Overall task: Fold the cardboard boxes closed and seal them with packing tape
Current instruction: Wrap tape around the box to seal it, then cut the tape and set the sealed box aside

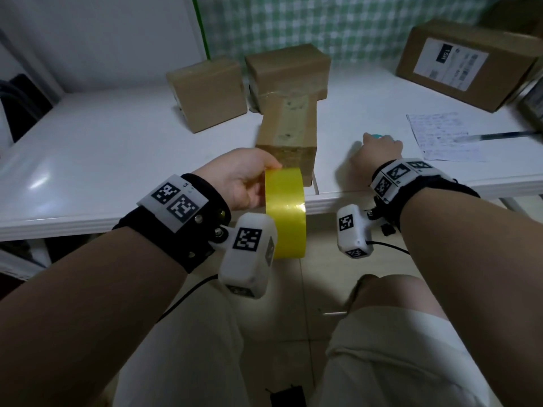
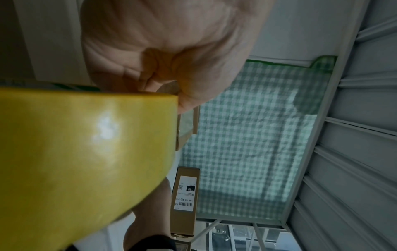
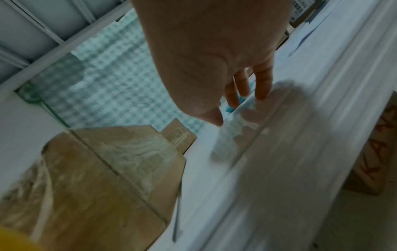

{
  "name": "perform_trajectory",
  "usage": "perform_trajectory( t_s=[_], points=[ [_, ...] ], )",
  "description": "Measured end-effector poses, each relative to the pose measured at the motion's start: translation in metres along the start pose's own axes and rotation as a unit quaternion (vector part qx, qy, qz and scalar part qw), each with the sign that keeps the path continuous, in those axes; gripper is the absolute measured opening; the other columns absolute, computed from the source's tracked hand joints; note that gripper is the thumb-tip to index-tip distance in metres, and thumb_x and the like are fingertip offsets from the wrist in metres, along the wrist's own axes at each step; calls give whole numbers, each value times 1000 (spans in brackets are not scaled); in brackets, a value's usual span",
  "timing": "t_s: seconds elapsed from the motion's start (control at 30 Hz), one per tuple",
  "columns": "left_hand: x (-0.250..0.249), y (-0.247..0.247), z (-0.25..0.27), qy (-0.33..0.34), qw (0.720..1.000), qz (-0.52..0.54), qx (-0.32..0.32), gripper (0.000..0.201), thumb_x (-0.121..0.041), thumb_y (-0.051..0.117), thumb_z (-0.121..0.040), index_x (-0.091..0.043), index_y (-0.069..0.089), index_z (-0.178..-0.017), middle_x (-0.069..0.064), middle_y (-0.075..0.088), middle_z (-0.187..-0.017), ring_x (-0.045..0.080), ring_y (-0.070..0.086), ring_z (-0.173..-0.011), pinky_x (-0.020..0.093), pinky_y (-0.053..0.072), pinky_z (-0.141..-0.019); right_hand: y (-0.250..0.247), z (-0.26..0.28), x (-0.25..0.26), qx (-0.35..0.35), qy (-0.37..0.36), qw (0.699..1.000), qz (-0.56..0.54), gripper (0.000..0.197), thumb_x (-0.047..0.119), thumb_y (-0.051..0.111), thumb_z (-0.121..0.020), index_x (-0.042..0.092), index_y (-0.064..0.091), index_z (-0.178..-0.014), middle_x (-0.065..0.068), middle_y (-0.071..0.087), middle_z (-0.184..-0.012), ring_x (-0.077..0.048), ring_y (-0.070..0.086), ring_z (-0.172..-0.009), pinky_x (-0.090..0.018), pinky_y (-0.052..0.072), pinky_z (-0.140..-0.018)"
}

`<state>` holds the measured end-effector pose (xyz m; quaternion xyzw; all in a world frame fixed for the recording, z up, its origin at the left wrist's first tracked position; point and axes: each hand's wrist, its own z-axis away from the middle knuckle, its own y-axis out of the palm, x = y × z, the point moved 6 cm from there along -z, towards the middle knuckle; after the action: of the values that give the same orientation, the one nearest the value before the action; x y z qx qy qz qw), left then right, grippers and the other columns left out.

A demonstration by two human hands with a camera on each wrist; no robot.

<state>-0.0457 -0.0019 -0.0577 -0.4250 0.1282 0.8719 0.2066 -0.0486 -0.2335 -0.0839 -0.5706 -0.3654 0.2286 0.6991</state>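
My left hand (image 1: pixel 258 183) grips a roll of yellow packing tape (image 1: pixel 285 211) just off the table's front edge; in the left wrist view the fingers (image 2: pixel 163 56) curl round the roll (image 2: pixel 75 152). Straight ahead a long cardboard box (image 1: pixel 289 136) lies end-on, with tape along its closed top seam; it also shows in the right wrist view (image 3: pixel 96 169). My right hand (image 1: pixel 379 148) is to the right of that box, low over the table. Its fingers (image 3: pixel 261 84) reach down, fairly straight, onto a small blue object (image 3: pixel 231 107), mostly hidden under the hand.
On the white table (image 1: pixel 88 160) stand two closed boxes behind the long one, left (image 1: pixel 205 92) and centre (image 1: pixel 288 71). A bigger labelled box (image 1: pixel 467 63) is at the back right. A written sheet (image 1: pixel 440 136) with a pen (image 1: pixel 493 136) lies right of my right hand.
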Motion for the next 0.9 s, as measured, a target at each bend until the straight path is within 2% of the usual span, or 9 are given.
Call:
perform_trajectory(
  t_s=[0.1, 0.2, 0.27, 0.33, 0.47, 0.57, 0.67, 0.83, 0.9],
  points=[
    [1, 0, 2, 2, 1000, -9, 1, 13, -1, 44, -93, -7, 53, -99, 11, 60, -78, 20, 62, -66, 34, 57, -57, -3, -2, -4, -26, -15, 999, -21, 38, 10, 37, -94, 6, 45, -131, -17, 27, -143, -36, 27, -129, -40, 35, -96],
    [2, -1, 1, -1, 1000, -19, 0, 10, -2, 45, -93, -6, 54, -95, 10, 61, -75, 19, 64, -60, 34, 57, -54, 1, -6, -4, -7, 1, 1000, -12, 39, 13, 41, -94, 8, 43, -133, -15, 16, -153, -37, 28, -131, -39, 30, -103],
    [2, -2, 0, -4, 1000, -17, 0, 11, -2, 45, -92, -6, 54, -97, 10, 61, -73, 19, 64, -57, 34, 57, -54, 3, -7, -2, -2, -4, 1000, 12, 36, 13, 43, -93, 6, 44, -129, -18, 29, -145, -37, 35, -126, -38, 27, -103],
    [2, -2, -2, -5, 1000, -12, 4, 16, -2, 45, -92, -7, 54, -104, 10, 60, -80, 20, 63, -64, 34, 57, -55, 2, -9, 1, -5, -9, 1000, 22, 34, 12, 44, -92, 5, 46, -125, -19, 40, -136, -35, 39, -123, -38, 28, -103],
    [3, -2, -5, -6, 1000, -8, 4, 19, -2, 45, -91, -7, 53, -108, 11, 60, -84, 21, 62, -69, 35, 58, -60, 0, -6, -4, -15, 2, 999, -39, 36, 11, 42, -94, 3, 46, -129, -22, 36, -138, -38, 41, -123, -38, 37, -90],
    [5, -1, -3, -21, 1000, -18, 4, 9, -5, 46, -93, -9, 54, -95, 7, 60, -77, 18, 62, -65, 32, 57, -59, -3, 1, -8, -21, -7, 998, -52, 35, 12, 47, -94, 0, 49, -126, -23, 41, -136, -38, 48, -120, -33, 34, -78],
    [8, -2, -1, -25, 999, -19, 1, 11, -5, 46, -94, -10, 52, -85, 6, 59, -71, 17, 62, -59, 31, 56, -56, -7, 5, -8, -2, -2, 1000, -28, 34, 11, 50, -93, -2, 51, -124, -24, 45, -132, -37, 50, -117, -34, 38, -79],
    [10, -1, 0, -15, 999, 35, 17, 13, 2, 46, -93, -7, 51, -101, 9, 56, -76, 17, 62, -53, 36, 58, -57, -20, 21, 1, -10, -44, 999, -18, 29, 20, 58, -90, 2, 60, -114, -17, 62, -114, -33, 59, -102, -32, 44, -75],
    [11, -2, 0, -10, 999, 46, 21, 18, 2, 46, -93, -7, 51, -108, 11, 57, -84, 18, 62, -61, 38, 58, -62, -26, 30, 7, -30, -74, 994, -76, 30, 27, 61, -88, 7, 66, -109, -13, 66, -110, -29, 61, -100, -32, 48, -79]
  ],
)
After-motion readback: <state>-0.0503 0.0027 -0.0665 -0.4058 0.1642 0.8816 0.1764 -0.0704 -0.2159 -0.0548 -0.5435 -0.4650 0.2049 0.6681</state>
